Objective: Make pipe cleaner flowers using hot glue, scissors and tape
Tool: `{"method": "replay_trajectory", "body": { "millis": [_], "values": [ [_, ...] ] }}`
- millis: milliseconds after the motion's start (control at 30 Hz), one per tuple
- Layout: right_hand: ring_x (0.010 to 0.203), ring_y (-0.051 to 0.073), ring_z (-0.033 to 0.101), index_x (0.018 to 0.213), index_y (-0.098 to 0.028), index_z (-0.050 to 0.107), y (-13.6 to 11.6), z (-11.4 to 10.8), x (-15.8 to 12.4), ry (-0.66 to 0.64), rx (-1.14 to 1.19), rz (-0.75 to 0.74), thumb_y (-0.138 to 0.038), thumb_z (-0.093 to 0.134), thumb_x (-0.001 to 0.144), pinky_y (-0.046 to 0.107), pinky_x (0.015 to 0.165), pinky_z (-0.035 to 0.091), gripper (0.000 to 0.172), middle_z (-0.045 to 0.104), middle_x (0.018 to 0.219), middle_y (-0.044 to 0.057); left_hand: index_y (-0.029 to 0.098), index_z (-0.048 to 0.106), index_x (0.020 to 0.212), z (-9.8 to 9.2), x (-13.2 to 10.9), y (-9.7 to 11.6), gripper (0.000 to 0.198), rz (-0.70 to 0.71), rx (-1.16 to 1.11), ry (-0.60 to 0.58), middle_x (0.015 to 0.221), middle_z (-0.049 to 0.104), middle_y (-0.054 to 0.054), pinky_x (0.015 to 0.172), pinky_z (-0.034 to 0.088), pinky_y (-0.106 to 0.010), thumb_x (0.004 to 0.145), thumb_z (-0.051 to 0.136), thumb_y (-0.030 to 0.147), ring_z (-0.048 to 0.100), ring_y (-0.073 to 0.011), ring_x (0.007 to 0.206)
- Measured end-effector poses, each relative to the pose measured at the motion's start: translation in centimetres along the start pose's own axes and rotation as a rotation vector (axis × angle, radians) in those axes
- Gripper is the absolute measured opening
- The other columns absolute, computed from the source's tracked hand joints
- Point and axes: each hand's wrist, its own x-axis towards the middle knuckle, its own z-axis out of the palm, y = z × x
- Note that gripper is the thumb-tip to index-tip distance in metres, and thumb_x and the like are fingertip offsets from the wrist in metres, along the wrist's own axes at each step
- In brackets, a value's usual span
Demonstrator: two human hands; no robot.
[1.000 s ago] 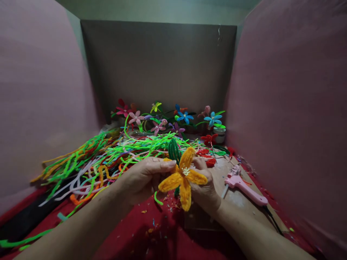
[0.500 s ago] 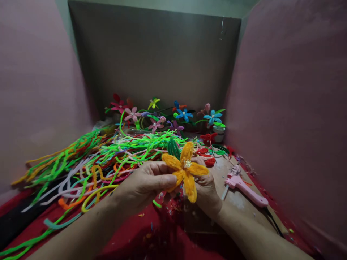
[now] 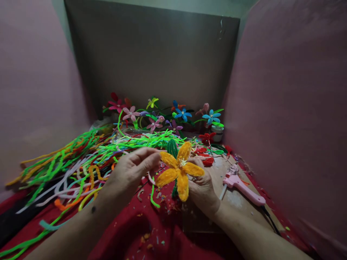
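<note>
An orange fuzzy pipe-cleaner flower [image 3: 182,184] with five petals and pale stamens faces me at the middle of the head view. My right hand [image 3: 204,189] is closed behind it, holding it from the back; the petals hide the fingertips. At the tip of the upper left petal, my left hand [image 3: 141,168] is pinched, thumb against fingers. A dark green pipe-cleaner leaf [image 3: 172,147] stands up behind the flower, and more dark green shows below it.
A heap of pipe cleaners [image 3: 81,173] spreads on the left over red cloth [image 3: 124,231] strewn with scraps. A pink glue gun [image 3: 245,189] lies on a board [image 3: 234,211] at right. Finished flowers [image 3: 183,114] line the back, with a small jar [image 3: 217,133] near the right wall.
My left hand has slid off the lower left petal, up and left to the upper left petal's tip. The flower has shifted slightly left in view.
</note>
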Motion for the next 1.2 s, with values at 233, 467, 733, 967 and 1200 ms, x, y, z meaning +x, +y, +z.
{"method": "replay_trajectory", "body": {
  "millis": [233, 467, 733, 967, 1200],
  "values": [
    [0.09, 0.02, 0.051, 0.078, -0.028, 0.067, -0.7, -0.2, 0.1, -0.048, -0.028, -0.052, -0.018, 0.065, 0.077, 0.039, 0.085, 0.041, 0.01, 0.058, 0.089, 0.001, 0.026, 0.048, 0.128, -0.1, -1.1, 1.9, 0.048, 0.727, 0.575, -0.009, 0.128, 0.047, -0.005, 0.103, 0.034, -0.034, 0.083, 0.06, 0.04, 0.042, -0.0215, 0.12],
    [0.09, 0.02, 0.051, 0.078, -0.027, 0.066, -1.1, -0.3, 0.3, -0.08, -0.044, -0.095, -0.018, 0.064, 0.078, 0.04, 0.085, 0.041, 0.009, 0.059, 0.09, 0.001, 0.025, 0.028, 0.141, 1.2, -0.2, 0.7, 0.068, 0.667, 0.745, -0.244, 0.144, 0.03, -0.01, 0.109, 0.029, -0.04, 0.084, 0.053, 0.052, 0.029, -0.0263, 0.132],
    [0.087, 0.02, 0.05, 0.077, -0.025, 0.064, -1.5, -0.4, 0.2, -0.091, -0.054, -0.097, -0.019, 0.065, 0.078, 0.04, 0.081, 0.042, 0.007, 0.059, 0.089, 0.001, 0.024, 0.024, 0.143, 1.4, 0.4, -0.3, 0.079, 0.782, 0.744, -0.257, 0.14, 0.033, -0.012, 0.108, 0.028, -0.042, 0.079, 0.053, 0.06, 0.029, -0.0277, 0.129],
    [0.089, 0.02, 0.051, 0.081, -0.027, 0.067, -0.8, -0.3, 0.0, -0.083, -0.04, -0.088, -0.016, 0.065, 0.075, 0.041, 0.083, 0.043, 0.012, 0.06, 0.09, 0.001, 0.022, 0.022, 0.143, 1.8, 0.7, -1.3, 0.081, 0.834, 0.813, -0.165, 0.137, 0.035, -0.014, 0.107, 0.027, -0.047, 0.078, 0.047, 0.065, 0.03, -0.0299, 0.127],
    [0.09, 0.021, 0.053, 0.079, -0.026, 0.068, -0.8, -0.2, 0.2, -0.099, 0.027, 0.017, -0.017, 0.064, 0.077, 0.039, 0.084, 0.043, 0.009, 0.058, 0.09, 0.002, 0.027, 0.022, 0.144, 1.4, 0.3, -0.5, 0.081, 0.742, 0.752, -0.146, 0.14, 0.034, -0.012, 0.107, 0.029, -0.048, 0.078, 0.051, 0.063, 0.03, -0.03, 0.128]
  ]
}}
